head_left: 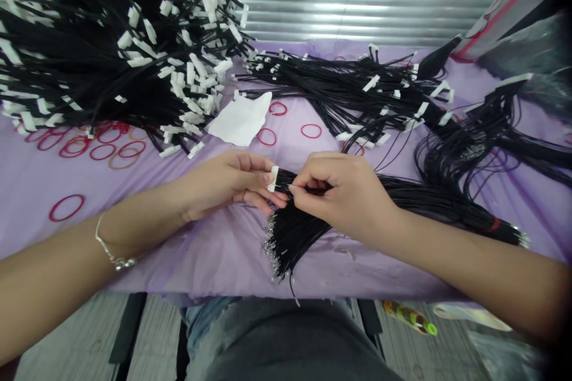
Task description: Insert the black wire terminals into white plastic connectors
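In the head view, my left hand (243, 181) pinches a small white connector housing (274, 179) between thumb and fingers. Several black wires run out of the housing to the right. Close beside it, my right hand (342, 187) is closed, thumb and forefinger pinching a thin black wire near its end, just right of the housing. Whether that wire's tip touches the housing I cannot tell. Below both hands lies a bundle of black wires (299, 235) with bare metal terminals fanned at its left end. A red band (494, 224) ties the bundle at the right.
A large heap of black cables with white connectors (98, 41) fills the back left. More connectored cables (348, 83) lie at the back. Red rubber bands (67, 208) and a white paper scrap (241, 119) rest on the purple cloth (179, 268). A bottle (410, 317) lies below the table.
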Demonstrator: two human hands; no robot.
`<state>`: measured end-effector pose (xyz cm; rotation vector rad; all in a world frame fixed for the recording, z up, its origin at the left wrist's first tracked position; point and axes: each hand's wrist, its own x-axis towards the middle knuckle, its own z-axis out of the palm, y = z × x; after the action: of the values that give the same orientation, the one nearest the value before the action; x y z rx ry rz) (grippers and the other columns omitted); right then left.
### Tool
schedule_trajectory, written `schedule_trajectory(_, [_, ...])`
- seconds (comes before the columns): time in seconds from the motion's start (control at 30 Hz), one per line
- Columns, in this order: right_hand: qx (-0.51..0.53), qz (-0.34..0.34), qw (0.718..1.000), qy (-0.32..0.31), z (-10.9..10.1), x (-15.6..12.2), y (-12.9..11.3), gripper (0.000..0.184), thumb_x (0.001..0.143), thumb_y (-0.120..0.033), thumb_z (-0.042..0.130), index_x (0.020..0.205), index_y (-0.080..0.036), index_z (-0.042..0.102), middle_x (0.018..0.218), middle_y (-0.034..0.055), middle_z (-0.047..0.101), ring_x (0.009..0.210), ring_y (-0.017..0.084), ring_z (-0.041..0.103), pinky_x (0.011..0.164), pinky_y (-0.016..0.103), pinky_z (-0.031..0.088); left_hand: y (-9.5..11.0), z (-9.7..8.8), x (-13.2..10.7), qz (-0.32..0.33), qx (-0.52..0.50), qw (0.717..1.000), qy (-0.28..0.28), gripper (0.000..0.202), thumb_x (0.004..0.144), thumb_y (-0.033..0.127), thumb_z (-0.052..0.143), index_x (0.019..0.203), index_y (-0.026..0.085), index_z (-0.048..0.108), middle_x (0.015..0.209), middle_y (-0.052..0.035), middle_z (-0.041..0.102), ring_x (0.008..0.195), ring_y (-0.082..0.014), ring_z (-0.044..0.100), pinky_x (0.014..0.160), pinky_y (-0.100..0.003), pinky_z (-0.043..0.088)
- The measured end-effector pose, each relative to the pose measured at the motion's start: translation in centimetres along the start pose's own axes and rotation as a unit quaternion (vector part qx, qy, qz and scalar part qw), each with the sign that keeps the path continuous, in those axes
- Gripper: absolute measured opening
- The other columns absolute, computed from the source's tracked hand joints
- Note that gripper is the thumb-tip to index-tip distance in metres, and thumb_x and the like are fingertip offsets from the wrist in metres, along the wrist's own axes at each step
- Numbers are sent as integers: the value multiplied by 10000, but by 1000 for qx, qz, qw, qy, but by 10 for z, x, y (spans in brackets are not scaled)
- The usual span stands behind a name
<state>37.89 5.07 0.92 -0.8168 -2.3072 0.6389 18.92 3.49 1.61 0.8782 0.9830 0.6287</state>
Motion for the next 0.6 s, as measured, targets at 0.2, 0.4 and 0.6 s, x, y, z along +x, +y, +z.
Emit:
schedule_trajectory(0.2, [-46,-74,996,-18,1,-3,2,168,793,-132,533,641,-129,605,620,5,544,593,84,481,560,206,369,-2,-3,1,2,12,1000,-12,109,826,92,552,787,99,653,746,-72,712,677,-137,687,626,-200,562])
schedule_trajectory(0.4, [-104,-78,991,-18,7,-5,5,186,845,-177,504,703,-123,610,694,38,580,677,124,514,641,250,412,-1,-1,0,0,22,1000,-3,93,823,110,567,784,104,651,747,-71,706,732,-157,686,625,-217,562])
schedule_trajectory(0.6, [-104,-103,988,-38,6,-2,7,229,880,-184,457,711,-124,599,700,46,571,678,129,498,647,263,411,-3,-1,1,3,20,1000,-22,91,820,120,580,843,87,662,796,-94,708,729,-144,677,632,-212,558])
